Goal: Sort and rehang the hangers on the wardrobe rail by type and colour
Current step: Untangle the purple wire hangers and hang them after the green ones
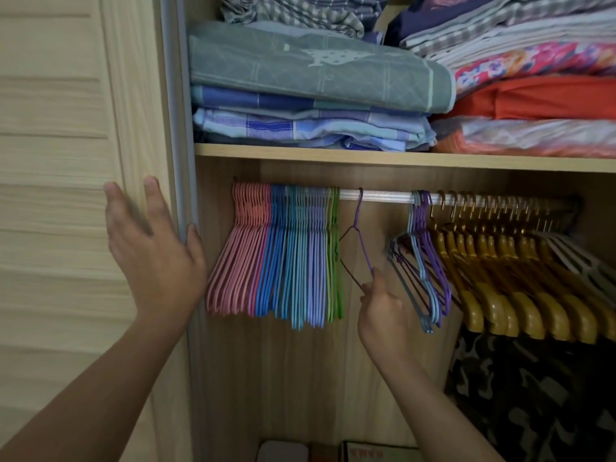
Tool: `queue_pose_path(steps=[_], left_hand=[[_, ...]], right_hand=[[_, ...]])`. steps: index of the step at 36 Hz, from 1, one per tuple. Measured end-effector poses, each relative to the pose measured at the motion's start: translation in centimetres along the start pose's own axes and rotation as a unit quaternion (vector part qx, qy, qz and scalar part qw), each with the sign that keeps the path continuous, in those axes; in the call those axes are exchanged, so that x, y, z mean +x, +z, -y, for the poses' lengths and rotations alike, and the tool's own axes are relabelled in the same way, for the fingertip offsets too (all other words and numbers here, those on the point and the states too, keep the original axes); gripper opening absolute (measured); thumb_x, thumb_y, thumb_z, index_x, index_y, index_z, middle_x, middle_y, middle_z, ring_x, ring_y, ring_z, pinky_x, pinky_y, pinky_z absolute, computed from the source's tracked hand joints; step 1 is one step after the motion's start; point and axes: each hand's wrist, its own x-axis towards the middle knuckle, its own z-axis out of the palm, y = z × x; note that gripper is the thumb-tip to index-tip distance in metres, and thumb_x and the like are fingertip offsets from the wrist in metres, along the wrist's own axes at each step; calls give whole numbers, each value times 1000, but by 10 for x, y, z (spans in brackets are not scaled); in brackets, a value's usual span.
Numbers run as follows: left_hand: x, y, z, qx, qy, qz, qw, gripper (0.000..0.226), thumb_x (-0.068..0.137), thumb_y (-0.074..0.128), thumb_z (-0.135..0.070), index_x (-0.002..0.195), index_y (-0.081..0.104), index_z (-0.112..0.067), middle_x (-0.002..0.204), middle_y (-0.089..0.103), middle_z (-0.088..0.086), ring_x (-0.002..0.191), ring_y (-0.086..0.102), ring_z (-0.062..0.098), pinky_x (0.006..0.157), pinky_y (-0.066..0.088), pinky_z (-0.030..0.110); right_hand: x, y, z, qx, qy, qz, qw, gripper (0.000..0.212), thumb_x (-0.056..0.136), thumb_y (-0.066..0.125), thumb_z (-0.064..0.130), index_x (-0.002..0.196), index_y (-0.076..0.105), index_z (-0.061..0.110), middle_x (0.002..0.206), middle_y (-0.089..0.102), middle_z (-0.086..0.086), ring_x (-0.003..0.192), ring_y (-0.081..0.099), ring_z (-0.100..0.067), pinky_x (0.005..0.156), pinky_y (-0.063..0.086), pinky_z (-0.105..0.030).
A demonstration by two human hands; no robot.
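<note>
Purple wire, a lone hanger (359,235) hooked on the bare middle of the wardrobe rail (376,196), is pinched at its lower corner by the right hand (380,308). The left hand (151,241) is raised with fingers spread, its edge against the wardrobe door frame (181,128), holding nothing. Left of the lone hanger hang pink hangers (236,255), then blue hangers (290,261) and green hangers (335,261); to its right a grey and purple bunch (423,271), then yellow wooden hangers (500,281). Folded bedding (316,71) fills the shelf above. No writing is legible.
</note>
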Motion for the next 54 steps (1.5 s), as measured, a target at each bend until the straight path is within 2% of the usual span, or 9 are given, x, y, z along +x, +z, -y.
queue_pose_path(steps=[5, 11, 15, 21, 26, 33, 43, 47, 54], left_hand=[[0, 1, 0, 3, 1, 0, 1000, 76, 98, 58, -19, 161, 18, -7, 161, 10, 40, 148, 18, 55, 117, 21, 62], [-1, 1, 1, 0, -3, 0, 1000, 75, 98, 58, -19, 161, 18, -8, 161, 9, 40, 148, 18, 55, 117, 23, 63], [-1, 0, 0, 3, 0, 1, 1000, 76, 98, 59, -17, 161, 18, -7, 161, 9, 40, 148, 18, 56, 117, 22, 63], [-2, 1, 0, 9, 6, -6, 1000, 74, 99, 58, -17, 160, 19, -6, 161, 9, 40, 149, 15, 55, 120, 17, 60], [-11, 5, 0, 33, 21, -18, 999, 68, 103, 52, -20, 159, 18, -1, 162, 19, 33, 150, 16, 55, 123, 13, 59], [-12, 7, 2, 38, 23, -32, 999, 67, 103, 50, -22, 159, 19, -1, 161, 23, 32, 149, 19, 55, 123, 12, 56], [-12, 8, 3, 34, 24, -42, 998, 67, 103, 51, -22, 159, 20, -2, 160, 25, 32, 147, 21, 56, 122, 14, 56], [-13, 8, 3, 30, 22, -38, 999, 67, 102, 52, -21, 159, 20, -3, 160, 25, 32, 147, 20, 56, 122, 15, 57], [-12, 8, 4, 25, 21, -37, 999, 67, 102, 52, -20, 158, 21, -2, 160, 25, 32, 146, 22, 57, 120, 18, 60]], right_hand=[[0, 6, 6, 48, 0, 25, 999, 50, 104, 38, 3, 153, 34, 10, 101, 70, -13, 86, 67, -30, 71, 56, -43], [2, 7, 10, 54, -14, 64, 996, 39, 107, 40, 13, 145, 44, 8, 81, 62, -6, 67, 56, -20, 57, 40, -32], [-1, 9, 6, 70, -38, 79, 994, 40, 106, 41, 11, 146, 43, 18, 91, 65, -3, 71, 54, -10, 50, 29, -18], [-38, -21, -2, 115, -12, 7, 993, 30, 107, 43, 23, 130, 61, 18, 109, 57, 16, 95, 49, 7, 78, 35, -7], [-52, -50, -31, 42, 19, -80, 996, 18, 96, 59, 6, 108, 70, 13, 98, 59, 11, 93, 61, -14, 78, 36, -20], [-18, -105, -61, -88, 12, -183, 979, 16, 93, 64, 8, 109, 66, 9, 98, 63, -5, 85, 54, -14, 70, 47, -31], [19, -111, -71, -42, 125, -29, 991, 29, 105, 46, 27, 126, 61, 13, 92, 61, 3, 77, 58, -14, 65, 49, -29], [24, -107, -70, 26, 195, -23, 980, 36, 105, 44, 33, 137, 55, 18, 110, 66, -5, 98, 66, -25, 84, 58, -45], [33, -99, -80, 128, 277, -27, 952, 37, 102, 52, 31, 137, 54, 21, 116, 67, -5, 90, 68, -20, 71, 62, -43]])
